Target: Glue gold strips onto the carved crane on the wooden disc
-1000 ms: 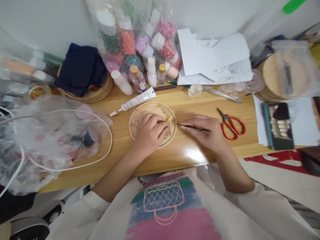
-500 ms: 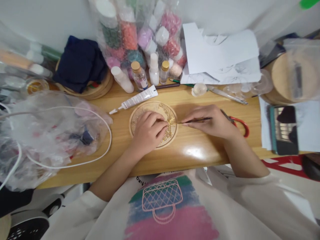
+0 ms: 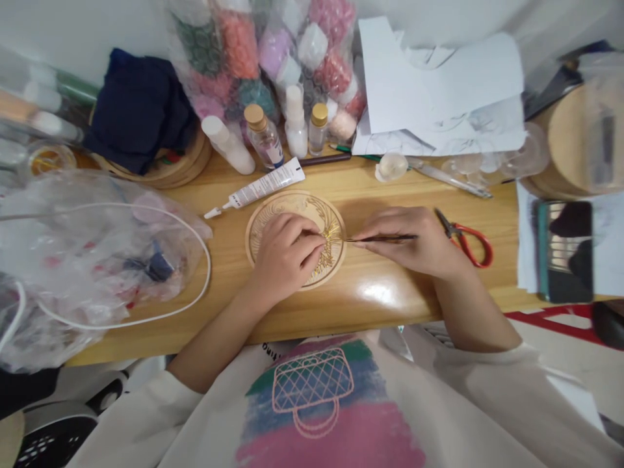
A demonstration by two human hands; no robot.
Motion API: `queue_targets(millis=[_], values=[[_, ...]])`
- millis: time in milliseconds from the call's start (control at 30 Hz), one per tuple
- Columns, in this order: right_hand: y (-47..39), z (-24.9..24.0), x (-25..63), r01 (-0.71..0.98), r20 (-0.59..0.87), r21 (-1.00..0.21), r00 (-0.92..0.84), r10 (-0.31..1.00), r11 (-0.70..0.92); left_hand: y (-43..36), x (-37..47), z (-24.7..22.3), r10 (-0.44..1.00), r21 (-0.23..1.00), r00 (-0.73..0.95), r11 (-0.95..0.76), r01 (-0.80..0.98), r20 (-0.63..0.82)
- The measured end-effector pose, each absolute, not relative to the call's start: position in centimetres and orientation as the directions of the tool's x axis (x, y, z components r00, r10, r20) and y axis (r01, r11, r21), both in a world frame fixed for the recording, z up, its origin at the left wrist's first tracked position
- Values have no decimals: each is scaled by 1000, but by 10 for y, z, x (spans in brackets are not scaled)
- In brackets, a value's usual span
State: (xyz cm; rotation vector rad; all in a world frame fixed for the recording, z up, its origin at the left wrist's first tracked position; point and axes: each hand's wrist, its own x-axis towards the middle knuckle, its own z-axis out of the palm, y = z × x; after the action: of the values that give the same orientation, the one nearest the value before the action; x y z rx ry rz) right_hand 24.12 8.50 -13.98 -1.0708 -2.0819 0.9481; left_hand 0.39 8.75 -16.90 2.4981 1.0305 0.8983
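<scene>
A round wooden disc (image 3: 335, 276) with a raised pattern of gold wire (image 3: 333, 237) lies on the table. My left hand (image 3: 287, 253) rests over its left and middle part, fingers curled and fingertips together at the wire. Whatever sits between those fingertips is hidden. To the right of the disc, my right hand (image 3: 414, 240) pinches slim dark tweezers (image 3: 383, 238), held almost level. Their tip points left and reaches the disc's right edge, close to the gold strands. Red-handled pliers (image 3: 480, 247) lie just beyond the right hand.
A white glue tube (image 3: 266, 185) lies behind the disc, near small bottles (image 3: 266, 140). Paper sheets (image 3: 439, 104) and a pen (image 3: 453, 179) are at the back right. A phone (image 3: 565, 253) lies far right. Plastic bags (image 3: 97, 247) and a white cable (image 3: 207, 260) occupy the left.
The view has shifted slightly, and more of the red-handled pliers shows beside my right hand. Both hands keep nearly the same pose at the disc.
</scene>
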Motion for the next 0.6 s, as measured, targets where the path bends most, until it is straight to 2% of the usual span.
queue_targets(millis=[600], values=[[83,-141,241,449,203,-775,-487,849,444,88,4,-170,704,469,551,-710,525,448]])
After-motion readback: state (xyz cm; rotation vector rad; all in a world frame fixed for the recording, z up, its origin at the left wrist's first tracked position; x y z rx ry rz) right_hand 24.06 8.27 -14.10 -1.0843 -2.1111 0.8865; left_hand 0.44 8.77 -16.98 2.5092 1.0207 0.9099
